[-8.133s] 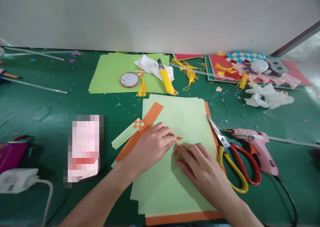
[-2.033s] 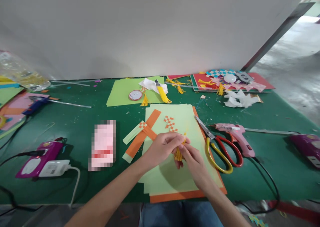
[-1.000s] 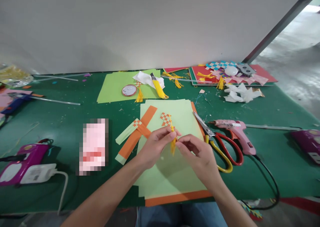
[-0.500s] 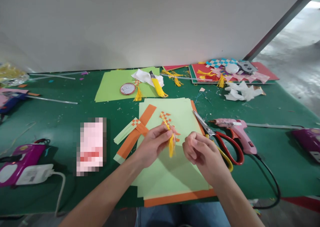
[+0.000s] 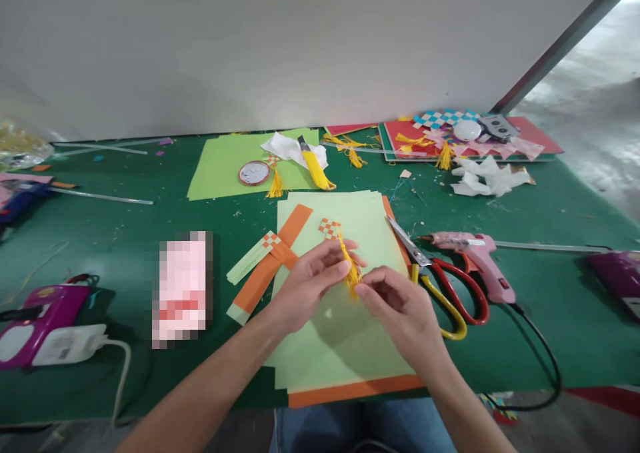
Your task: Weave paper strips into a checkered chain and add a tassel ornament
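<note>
both hands [image 5: 350,290] pinch a yellow tassel [image 5: 349,268]; scissors [image 5: 436,281] lie just beside.

No legible txt, labels, brands or nos. on anything in view.

Only 1 view: a head-worn camera above the table's near edge, facing forward and down across the green table [image 5: 100,240] toward the white wall [image 5: 300,40] along its far edge. It sits close over the left hand [image 5: 313,283] and right hand [image 5: 400,306]; floor shows past the table's right corner.
</note>
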`<state>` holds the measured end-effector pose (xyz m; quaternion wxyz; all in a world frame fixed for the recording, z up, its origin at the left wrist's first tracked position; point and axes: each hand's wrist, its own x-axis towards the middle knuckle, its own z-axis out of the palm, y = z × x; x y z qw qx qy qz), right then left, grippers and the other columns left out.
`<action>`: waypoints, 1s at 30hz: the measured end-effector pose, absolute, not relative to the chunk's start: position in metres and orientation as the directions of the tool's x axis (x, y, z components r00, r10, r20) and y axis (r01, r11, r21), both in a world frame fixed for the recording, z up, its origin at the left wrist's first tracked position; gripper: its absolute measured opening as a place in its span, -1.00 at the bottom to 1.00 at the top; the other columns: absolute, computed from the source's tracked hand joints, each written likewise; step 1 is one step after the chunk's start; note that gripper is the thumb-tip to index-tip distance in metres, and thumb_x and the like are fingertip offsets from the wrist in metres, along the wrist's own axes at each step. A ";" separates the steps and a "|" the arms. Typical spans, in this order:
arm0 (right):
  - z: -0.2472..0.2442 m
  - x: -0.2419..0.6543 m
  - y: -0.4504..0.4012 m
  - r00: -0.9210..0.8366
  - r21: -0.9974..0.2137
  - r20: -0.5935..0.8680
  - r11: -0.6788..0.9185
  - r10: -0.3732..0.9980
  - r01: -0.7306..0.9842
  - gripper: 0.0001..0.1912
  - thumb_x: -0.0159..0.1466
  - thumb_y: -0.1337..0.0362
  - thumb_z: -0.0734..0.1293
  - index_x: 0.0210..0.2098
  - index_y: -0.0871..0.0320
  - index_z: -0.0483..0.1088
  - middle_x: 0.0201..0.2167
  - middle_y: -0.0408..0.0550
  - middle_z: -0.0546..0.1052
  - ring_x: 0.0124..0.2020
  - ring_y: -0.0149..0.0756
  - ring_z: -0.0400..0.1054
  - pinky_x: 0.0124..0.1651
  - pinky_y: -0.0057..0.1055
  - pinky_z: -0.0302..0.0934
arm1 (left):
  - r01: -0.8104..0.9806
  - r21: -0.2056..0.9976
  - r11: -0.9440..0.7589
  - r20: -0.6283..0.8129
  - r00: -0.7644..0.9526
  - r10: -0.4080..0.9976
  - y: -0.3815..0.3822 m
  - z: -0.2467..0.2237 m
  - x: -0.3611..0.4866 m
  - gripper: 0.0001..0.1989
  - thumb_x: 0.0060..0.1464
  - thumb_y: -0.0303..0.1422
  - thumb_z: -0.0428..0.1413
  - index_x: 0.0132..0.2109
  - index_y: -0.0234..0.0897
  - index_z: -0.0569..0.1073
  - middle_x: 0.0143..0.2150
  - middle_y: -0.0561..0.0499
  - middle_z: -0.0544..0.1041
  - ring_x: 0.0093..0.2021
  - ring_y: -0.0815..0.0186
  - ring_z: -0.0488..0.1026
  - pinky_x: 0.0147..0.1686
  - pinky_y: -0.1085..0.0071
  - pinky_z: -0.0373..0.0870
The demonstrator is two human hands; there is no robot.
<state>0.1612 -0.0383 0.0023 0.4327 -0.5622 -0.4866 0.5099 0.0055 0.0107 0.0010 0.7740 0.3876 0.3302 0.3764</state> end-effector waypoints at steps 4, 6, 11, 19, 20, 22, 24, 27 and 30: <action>0.002 0.163 -0.040 0.035 -0.982 -0.134 -0.138 0.990 0.128 -0.75 0.23 0.16 0.34 -0.50 0.17 0.35 -0.59 -0.21 0.26 -0.56 -0.47 0.07 -0.51 -0.48 -0.01 | -0.186 0.922 0.341 -0.222 0.466 0.856 0.009 0.001 0.005 -0.74 0.12 -0.24 0.21 -0.05 -0.20 0.51 -0.26 0.02 0.47 -0.19 0.38 0.39 -0.18 0.51 0.32; 0.002 0.165 -0.040 0.025 -0.983 -0.140 -0.142 0.990 0.114 -0.74 0.22 0.15 0.34 -0.51 0.17 0.35 -0.60 -0.22 0.24 -0.57 -0.47 0.06 -0.52 -0.48 -0.01 | -0.157 0.929 0.334 -0.233 0.453 0.860 0.008 0.000 0.006 -0.74 0.06 -0.28 0.27 -0.08 -0.19 0.52 -0.31 0.07 0.44 -0.27 0.43 0.37 -0.25 0.54 0.32; 0.001 0.170 -0.039 -0.018 -0.976 -0.215 -0.215 0.977 -0.041 -0.72 0.22 0.11 0.37 -0.49 0.17 0.38 -0.63 -0.22 0.32 -0.58 -0.49 0.15 -0.51 -0.52 0.06 | -0.203 0.916 0.347 -0.224 0.459 0.860 0.008 -0.001 0.005 -0.75 0.03 -0.34 0.29 -0.11 -0.18 0.53 -0.32 0.08 0.48 -0.28 0.43 0.41 -0.24 0.53 0.35; 0.003 0.173 -0.038 -0.031 -0.894 -0.372 -0.367 0.928 -0.259 -0.70 0.19 0.08 0.41 -0.48 0.17 0.37 -0.66 -0.24 0.33 -0.62 -0.55 0.16 -0.54 -0.59 0.03 | -0.239 0.893 0.380 -0.237 0.469 0.851 0.009 -0.001 0.005 -0.73 0.01 -0.39 0.30 -0.09 -0.20 0.54 -0.29 0.05 0.57 -0.25 0.41 0.48 -0.18 0.50 0.40; 0.003 0.173 -0.038 -0.027 -0.875 -0.398 -0.388 0.917 -0.289 -0.69 0.18 0.07 0.42 -0.48 0.17 0.37 -0.67 -0.25 0.32 -0.62 -0.56 0.15 -0.55 -0.60 0.02 | -0.238 0.892 0.385 -0.241 0.470 0.849 0.009 -0.001 0.005 -0.73 0.00 -0.39 0.30 -0.10 -0.20 0.55 -0.28 0.06 0.57 -0.25 0.42 0.49 -0.18 0.51 0.40; 0.004 0.173 -0.038 -0.029 -0.840 -0.442 -0.426 0.896 -0.336 -0.69 0.18 0.06 0.42 -0.46 0.17 0.36 -0.67 -0.25 0.31 -0.62 -0.56 0.14 -0.54 -0.60 0.02 | -0.233 0.890 0.393 -0.249 0.472 0.845 0.009 0.001 0.006 -0.74 0.00 -0.40 0.31 -0.11 -0.19 0.55 -0.28 0.06 0.59 -0.24 0.41 0.50 -0.18 0.51 0.41; 0.003 0.173 -0.038 -0.036 -0.828 -0.467 -0.451 0.884 -0.334 -0.69 0.19 0.05 0.40 -0.45 0.17 0.35 -0.66 -0.25 0.32 -0.61 -0.55 0.15 -0.54 -0.60 0.02 | -0.222 0.893 0.390 -0.255 0.463 0.849 0.009 0.002 0.006 -0.75 -0.01 -0.40 0.31 -0.13 -0.20 0.55 -0.29 0.07 0.59 -0.25 0.42 0.51 -0.19 0.52 0.41; 0.001 0.174 -0.039 0.030 -0.910 -0.378 -0.365 0.925 -0.198 -0.72 0.25 0.06 0.34 -0.41 0.16 0.37 -0.64 -0.23 0.34 -0.61 -0.51 0.18 -0.54 -0.57 0.06 | -0.191 0.906 0.378 -0.267 0.436 0.859 0.009 0.002 0.006 -0.75 -0.03 -0.39 0.32 -0.14 -0.21 0.56 -0.31 0.07 0.57 -0.28 0.43 0.49 -0.22 0.54 0.39; 0.000 0.174 -0.042 0.215 -0.989 -0.092 -0.115 0.972 0.097 -0.86 0.27 0.18 0.32 -0.29 0.12 0.41 -0.56 -0.20 0.40 -0.56 -0.46 0.24 -0.49 -0.52 0.14 | -0.170 0.910 0.378 -0.287 0.400 0.870 0.009 -0.001 0.008 -0.74 -0.06 -0.36 0.34 -0.16 -0.23 0.56 -0.33 0.08 0.54 -0.31 0.46 0.45 -0.26 0.55 0.37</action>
